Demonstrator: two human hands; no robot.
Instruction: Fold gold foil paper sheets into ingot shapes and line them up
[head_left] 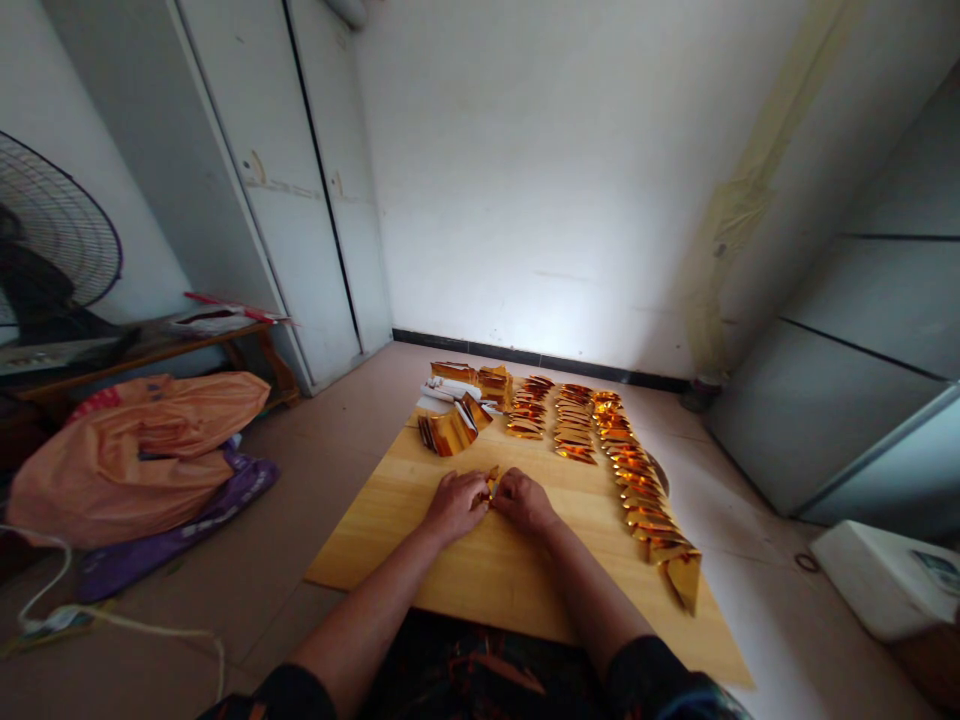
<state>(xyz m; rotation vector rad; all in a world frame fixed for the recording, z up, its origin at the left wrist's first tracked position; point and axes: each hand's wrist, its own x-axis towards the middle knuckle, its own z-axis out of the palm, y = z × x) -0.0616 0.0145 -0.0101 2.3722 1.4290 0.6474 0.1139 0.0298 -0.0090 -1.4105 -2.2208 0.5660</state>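
Over the middle of the wooden board (457, 580), my left hand (457, 505) and my right hand (525, 500) meet with fingers pinched. Between them is a small piece of gold foil paper (492, 478), mostly hidden by the fingers. Just beyond my left hand lies a curved stack of gold foil sheets (452, 430). Folded gold foil pieces stand in overlapping rows: a short row (528, 408), a middle row (574, 424) and a long row (637, 480) that runs down the board's right side.
More foil stacks (495, 385) and a white roll (452, 389) sit at the board's far edge. On the left are an orange bag (142, 450), a white cord (150, 620) and a fan (56, 220). A white box (885, 580) stands on the floor at right.
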